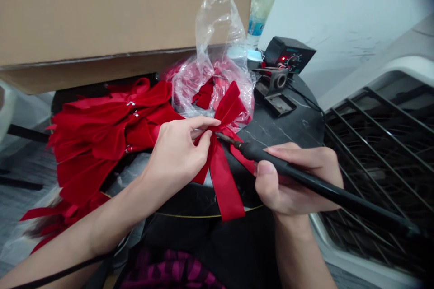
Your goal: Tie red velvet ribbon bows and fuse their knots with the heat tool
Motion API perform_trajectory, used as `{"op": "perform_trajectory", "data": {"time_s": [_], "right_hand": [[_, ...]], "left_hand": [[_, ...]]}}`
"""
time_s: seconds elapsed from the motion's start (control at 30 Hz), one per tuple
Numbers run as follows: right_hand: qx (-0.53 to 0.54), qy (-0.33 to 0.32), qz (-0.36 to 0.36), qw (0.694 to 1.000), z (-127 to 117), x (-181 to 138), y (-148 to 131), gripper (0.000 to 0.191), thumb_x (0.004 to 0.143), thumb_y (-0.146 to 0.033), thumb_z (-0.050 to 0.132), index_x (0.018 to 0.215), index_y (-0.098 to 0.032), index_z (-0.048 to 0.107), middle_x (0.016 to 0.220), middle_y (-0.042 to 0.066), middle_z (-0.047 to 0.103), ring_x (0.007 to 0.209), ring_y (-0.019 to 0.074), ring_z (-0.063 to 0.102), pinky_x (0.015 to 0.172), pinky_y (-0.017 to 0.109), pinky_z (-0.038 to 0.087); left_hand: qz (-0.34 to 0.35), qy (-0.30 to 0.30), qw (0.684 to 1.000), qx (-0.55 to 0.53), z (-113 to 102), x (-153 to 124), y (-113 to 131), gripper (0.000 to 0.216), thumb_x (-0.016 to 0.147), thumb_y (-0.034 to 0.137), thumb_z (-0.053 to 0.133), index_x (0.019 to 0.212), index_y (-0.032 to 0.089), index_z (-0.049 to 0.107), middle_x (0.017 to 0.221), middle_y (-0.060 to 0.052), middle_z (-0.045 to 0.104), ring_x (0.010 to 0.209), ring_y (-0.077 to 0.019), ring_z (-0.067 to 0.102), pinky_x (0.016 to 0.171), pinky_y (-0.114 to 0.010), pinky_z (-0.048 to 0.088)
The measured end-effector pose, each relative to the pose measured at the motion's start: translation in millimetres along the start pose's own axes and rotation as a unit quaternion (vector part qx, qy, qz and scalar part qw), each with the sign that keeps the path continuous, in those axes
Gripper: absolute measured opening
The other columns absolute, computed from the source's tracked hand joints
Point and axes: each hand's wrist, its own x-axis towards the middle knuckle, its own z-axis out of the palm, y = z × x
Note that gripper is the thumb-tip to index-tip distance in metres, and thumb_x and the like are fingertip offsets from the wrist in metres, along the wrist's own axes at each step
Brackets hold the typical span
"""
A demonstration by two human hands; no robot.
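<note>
Left hand (172, 156), fingers closed in a pinch, grips the knot of a red velvet bow (225, 189), which lies between both hands, its tails hanging toward the person's lap. Right hand (280, 194), closed around a black soldering iron (315, 180), holds it much like a pen. The iron's long axis rises from lower right to upper left, bringing its thin tip (224, 136) to the knot from the right. The gripping hand is nearer the bow. More red bows (101, 131) lie heaped to the left, beside a clear plastic bag (217, 49). Behind stands a soldering station (288, 54) on a dark marbled round table (294, 122).
</note>
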Motion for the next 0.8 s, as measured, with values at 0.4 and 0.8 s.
{"op": "perform_trajectory", "data": {"time_s": [0.4,0.8], "right_hand": [[0.021,0.082,-0.005,0.996,-2,1,1,0.01,0.067,-0.021,0.073,0.077,-0.021,0.072,0.061,-0.003,0.065,0.045,0.0173,0.064,0.037,0.028,0.051],[0.108,0.223,0.075,0.966,-45,49,87,0.008,0.075,-0.02,0.068,0.076,-0.024,0.062,0.052,-0.007,0.053,0.032,0.014,0.053,0.026,0.022,0.033]], "left_hand": [[-0.013,0.003,1.0,-0.004,0,1,1,0.026,0.09,0.021,0.064,0.11,0.024,0.081,0.109,-0.002,0.083,0.097,-0.0255,0.08,0.092,-0.036,0.065],[-0.084,-0.019,0.985,-0.148,-9,9,2,0.024,0.085,0.022,0.076,0.107,0.021,0.083,0.109,-0.004,0.083,0.099,-0.0228,0.08,0.094,-0.032,0.065]]}}
